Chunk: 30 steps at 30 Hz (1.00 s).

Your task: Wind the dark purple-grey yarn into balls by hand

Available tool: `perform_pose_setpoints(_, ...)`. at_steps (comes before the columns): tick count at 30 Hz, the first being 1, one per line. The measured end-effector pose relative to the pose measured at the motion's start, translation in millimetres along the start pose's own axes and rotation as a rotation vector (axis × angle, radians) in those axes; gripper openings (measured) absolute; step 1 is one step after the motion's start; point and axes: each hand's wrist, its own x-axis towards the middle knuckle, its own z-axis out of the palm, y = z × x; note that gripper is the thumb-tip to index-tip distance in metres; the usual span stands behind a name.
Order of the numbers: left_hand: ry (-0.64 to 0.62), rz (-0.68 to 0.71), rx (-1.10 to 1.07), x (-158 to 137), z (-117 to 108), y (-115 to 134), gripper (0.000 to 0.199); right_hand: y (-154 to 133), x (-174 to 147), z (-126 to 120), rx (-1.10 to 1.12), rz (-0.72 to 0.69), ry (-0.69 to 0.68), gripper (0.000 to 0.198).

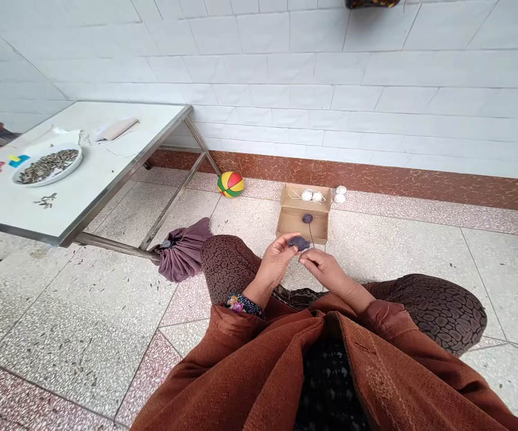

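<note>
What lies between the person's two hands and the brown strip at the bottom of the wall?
The head view shows an open cardboard box there, holding one dark yarn ball and two white balls.

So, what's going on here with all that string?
The person's left hand holds a bundle of dark yarn; the right hand, close beside it, seems to pinch some. A strand runs toward the hands from a small dark ball in the open cardboard box. White balls lie in the box and beside it.
</note>
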Motion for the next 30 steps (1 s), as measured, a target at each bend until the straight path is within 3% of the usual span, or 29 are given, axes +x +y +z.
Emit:
perform_pose_setpoints(4,0.028,0.028,0.181,1.2,-2.7,-3.1,0.036,-17.5,5.0,-14.2,-0.056,-0.087,-0.014,0.024)
perform_pose_setpoints(9,-0.128,0.027,0.217,-4.2,3.2,0.5,0.050,-19.8,24.1,-34.5,-0.101,-0.054,0.132,0.020)
perform_pose_setpoints(16,-0.191,-0.030,0.309,-8.5,5.9,0.9,0.060,-13.3,19.9,-28.2,-0.092,0.019,0.201,0.019)
perform_pose_setpoints(23,-0.217,-0.115,0.301,-12.0,9.9,2.2,0.043,-12.7,16.1,-29.5,-0.094,0.031,0.186,0.020)
perform_pose_setpoints(30,-0.243,-0.108,0.227,-11.1,9.8,3.4,0.052,-14.3,18.7,-35.1,0.065,0.103,0.192,0.022)
